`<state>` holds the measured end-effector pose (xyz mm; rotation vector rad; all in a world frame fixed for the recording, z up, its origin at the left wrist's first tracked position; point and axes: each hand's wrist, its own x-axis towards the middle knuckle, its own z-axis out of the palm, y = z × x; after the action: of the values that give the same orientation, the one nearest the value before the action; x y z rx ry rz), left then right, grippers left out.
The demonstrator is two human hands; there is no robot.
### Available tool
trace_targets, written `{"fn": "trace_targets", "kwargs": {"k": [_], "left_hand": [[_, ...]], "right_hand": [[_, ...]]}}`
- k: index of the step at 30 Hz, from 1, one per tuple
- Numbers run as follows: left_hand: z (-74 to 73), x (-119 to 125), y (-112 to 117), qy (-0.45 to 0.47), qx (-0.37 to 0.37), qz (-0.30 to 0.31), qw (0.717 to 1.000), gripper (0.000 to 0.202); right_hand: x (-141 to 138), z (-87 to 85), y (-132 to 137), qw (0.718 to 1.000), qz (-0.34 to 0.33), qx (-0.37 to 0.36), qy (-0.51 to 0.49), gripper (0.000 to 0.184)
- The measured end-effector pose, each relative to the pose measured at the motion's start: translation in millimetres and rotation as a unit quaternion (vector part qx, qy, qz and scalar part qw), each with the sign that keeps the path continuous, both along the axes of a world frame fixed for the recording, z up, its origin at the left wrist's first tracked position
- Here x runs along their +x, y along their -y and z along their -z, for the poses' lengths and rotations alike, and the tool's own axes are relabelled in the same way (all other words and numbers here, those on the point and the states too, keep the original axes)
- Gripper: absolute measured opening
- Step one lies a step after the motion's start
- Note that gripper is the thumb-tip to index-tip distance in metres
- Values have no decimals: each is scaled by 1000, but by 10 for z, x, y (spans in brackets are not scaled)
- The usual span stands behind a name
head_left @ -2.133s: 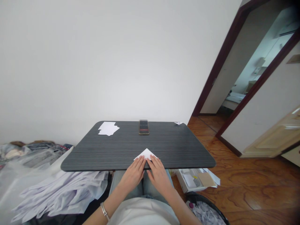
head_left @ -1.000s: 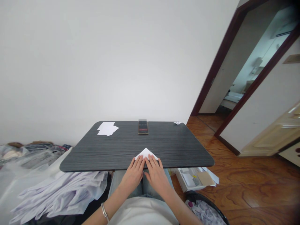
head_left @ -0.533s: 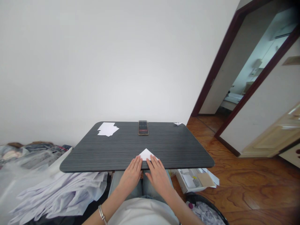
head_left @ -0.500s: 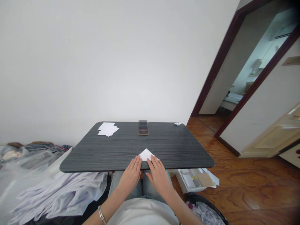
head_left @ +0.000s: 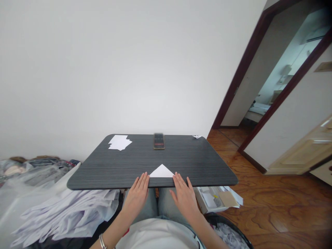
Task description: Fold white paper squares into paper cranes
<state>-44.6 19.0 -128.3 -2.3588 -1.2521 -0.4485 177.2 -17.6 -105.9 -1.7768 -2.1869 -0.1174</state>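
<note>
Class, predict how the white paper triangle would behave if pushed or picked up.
The white paper triangle would probably slide, lying flat on the dark striped tabletop. It is likely light and bendable, looking thin. Straight-edged, it seems unlikely to roll.

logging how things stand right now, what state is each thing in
white paper triangle, lying flat, apex away from the hands
left hand, palm down, fingers extended at the triangle's left corner
right hand, palm down, fingers extended at its right corner
white sheets, overlapping unevenly
phone, screen visible, seemingly lit
small paper piece, folded, exact shape unclear
box, open, papers inside
</note>
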Motion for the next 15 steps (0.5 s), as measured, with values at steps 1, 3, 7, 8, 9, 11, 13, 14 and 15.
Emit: {"fn": "trace_targets", "kwargs": {"k": [1,3,7,8,9,11,13,14,15], "left_hand": [[-3,-13,1,-2,1,-3,1000,44],[-14,-27,3,-6,3,-10,1000,43],[-25,-38,3,-9,3,-17,1000,42],[-23,-42,4,-7,2,-19,1000,42],[-22,-48,6,-4,0,-21,1000,42],[-33,-55,18,8,1,-37,999,42],[-75,-45,44,27,6,-61,998,45],[-109,-28,62,38,11,-71,997,48],[-147,-1,82,43,7,-71,997,50]], "right_hand": [[15,-7,5,1000,5,-3,1,49],[40,-19,12,1000,14,-10,3,48],[60,-46,25,999,31,-25,2,48],[59,-54,27,999,33,-29,1,48],[56,-62,28,999,34,-33,1,48],[49,-76,29,999,36,-40,0,48],[44,-88,29,998,36,-45,1,48],[43,-92,28,998,36,-46,1,48],[43,-95,27,998,36,-47,1,48]]}}
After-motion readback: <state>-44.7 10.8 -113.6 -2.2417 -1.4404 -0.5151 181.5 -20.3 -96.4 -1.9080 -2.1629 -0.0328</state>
